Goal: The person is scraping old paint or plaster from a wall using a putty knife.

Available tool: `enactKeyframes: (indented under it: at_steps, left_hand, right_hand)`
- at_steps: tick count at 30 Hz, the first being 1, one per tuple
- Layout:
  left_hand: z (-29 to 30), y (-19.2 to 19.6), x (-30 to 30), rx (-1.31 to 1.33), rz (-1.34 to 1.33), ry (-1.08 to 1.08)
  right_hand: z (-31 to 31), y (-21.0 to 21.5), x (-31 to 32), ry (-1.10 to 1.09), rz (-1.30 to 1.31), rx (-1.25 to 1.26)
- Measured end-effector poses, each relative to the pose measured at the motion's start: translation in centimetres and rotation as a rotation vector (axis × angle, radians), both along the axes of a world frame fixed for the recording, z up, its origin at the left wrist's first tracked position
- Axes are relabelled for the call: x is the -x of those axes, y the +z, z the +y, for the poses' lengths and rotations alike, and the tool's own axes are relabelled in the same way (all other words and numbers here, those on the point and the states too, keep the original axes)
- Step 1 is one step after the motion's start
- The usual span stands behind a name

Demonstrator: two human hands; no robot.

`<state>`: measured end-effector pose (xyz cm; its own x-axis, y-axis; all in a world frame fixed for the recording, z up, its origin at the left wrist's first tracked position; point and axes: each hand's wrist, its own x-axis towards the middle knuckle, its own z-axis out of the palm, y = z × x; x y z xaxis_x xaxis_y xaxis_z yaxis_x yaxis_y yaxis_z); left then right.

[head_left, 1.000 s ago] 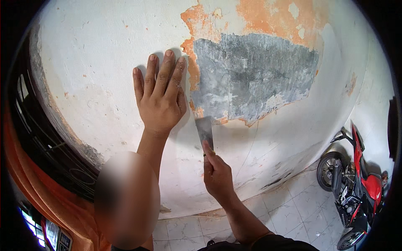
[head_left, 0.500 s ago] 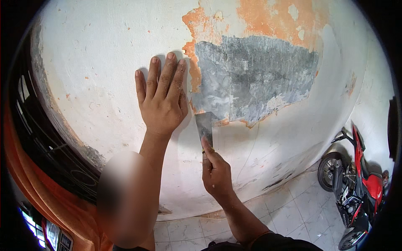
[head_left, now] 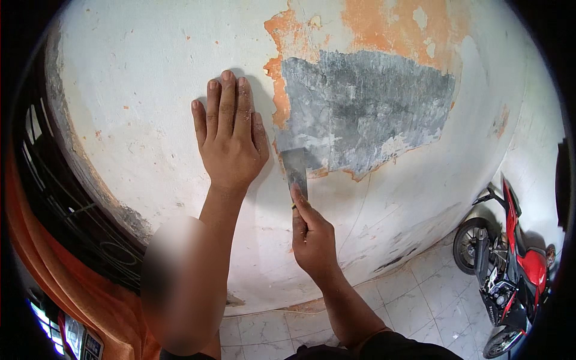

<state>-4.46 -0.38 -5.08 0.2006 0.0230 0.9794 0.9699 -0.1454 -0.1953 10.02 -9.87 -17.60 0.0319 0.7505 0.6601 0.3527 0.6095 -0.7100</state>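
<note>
My left hand [head_left: 231, 141] lies flat on the white painted wall [head_left: 144, 78], its fingers stretched upward and its thumb beside them. To its right, my right hand [head_left: 314, 237] is closed around the handle of a putty knife [head_left: 295, 167], forefinger extended along the blade. The wide blade edge points up and meets the lower left corner of a bare grey patch [head_left: 384, 102] where the paint is gone. Orange undercoat [head_left: 279, 90] shows along the patch's left border and above it. My fingers hide most of the handle.
A red and black motorcycle [head_left: 516, 270] stands at the right on the marble-patterned tile floor [head_left: 414, 306]. On the left are a dark metal grille [head_left: 72, 198] and an orange curtain [head_left: 78, 294]. A thin crack [head_left: 358, 210] runs down the wall below the patch.
My right hand has pushed the putty knife slightly upward along the patch's lower left edge. My left hand's fingers have shifted a little left and drawn closer together, still against the wall.
</note>
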Motion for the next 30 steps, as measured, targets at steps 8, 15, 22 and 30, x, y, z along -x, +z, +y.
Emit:
enactKeyframes:
  at_steps: [8,15,22,30]
  left_hand:
    - [0.1,-0.1,-0.6,0.025,-0.027,0.054]
    - [0.1,-1.4,-0.4,0.054,-0.001,0.032]
    - [0.1,-1.5,-0.4,0.044,-0.001,0.049]
    - [-0.3,-1.4,-0.8,0.061,-0.013,0.043]
  right_hand:
    - [0.7,8.4,-0.3,-0.013,-0.021,-0.029]
    - [0.2,3.1,-0.2,-0.002,0.005,0.111]
    - [0.6,10.6,-0.8,0.044,0.006,-0.074]
    - [2.1,8.4,-0.3,-0.04,-0.008,-0.112]
